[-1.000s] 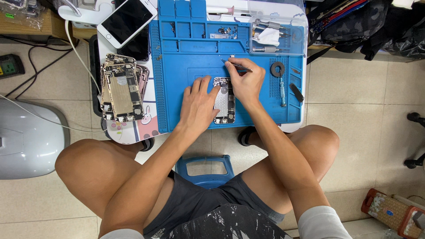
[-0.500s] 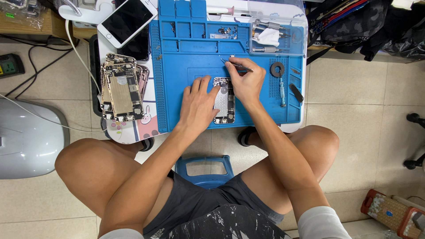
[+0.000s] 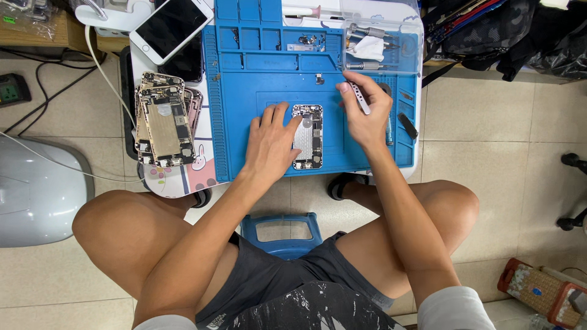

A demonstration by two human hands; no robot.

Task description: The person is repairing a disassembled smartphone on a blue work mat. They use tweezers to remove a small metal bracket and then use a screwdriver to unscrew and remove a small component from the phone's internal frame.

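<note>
Left hand point(image 3: 271, 145) steadies opened phone point(image 3: 307, 136); right hand point(image 3: 365, 115) grips tweezers point(image 3: 358, 98).

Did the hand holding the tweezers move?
Yes. The right hand with the tweezers has lifted off the opened phone and shifted right and slightly up the blue mat, toward the clear tray.

Matt blue rubbery mat point(image 3: 257, 116), metal tweezers point(image 3: 359, 98)
</note>
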